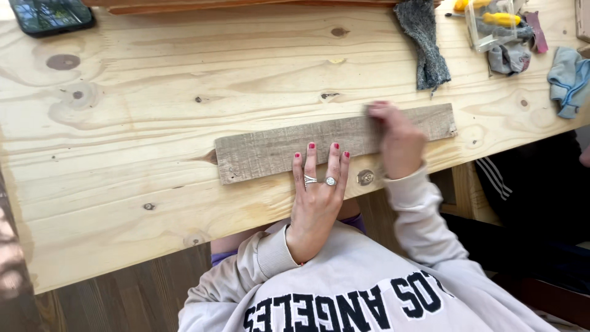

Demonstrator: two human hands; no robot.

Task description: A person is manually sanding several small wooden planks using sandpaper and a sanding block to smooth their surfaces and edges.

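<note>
Both hands press on a long weathered grey wooden plank (335, 142) lying on the pale pine tabletop (153, 110): left hand (316, 197) flat with fingers spread at its near edge, right hand (396, 138) blurred, curled toward its right end.

Rough, matt grey weathered wood plank (335, 142) lies on a smooth pale pine tabletop (153, 92) with knots; coarse grey cloth (424, 43) at the far right.

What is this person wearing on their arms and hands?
Both arms are in a pale cream sweatshirt with ribbed cuffs and dark block letters across the chest. The left hand has red-painted nails and two silver rings. The right hand is motion-blurred; I can make out no rings or nail colour on it.
</note>
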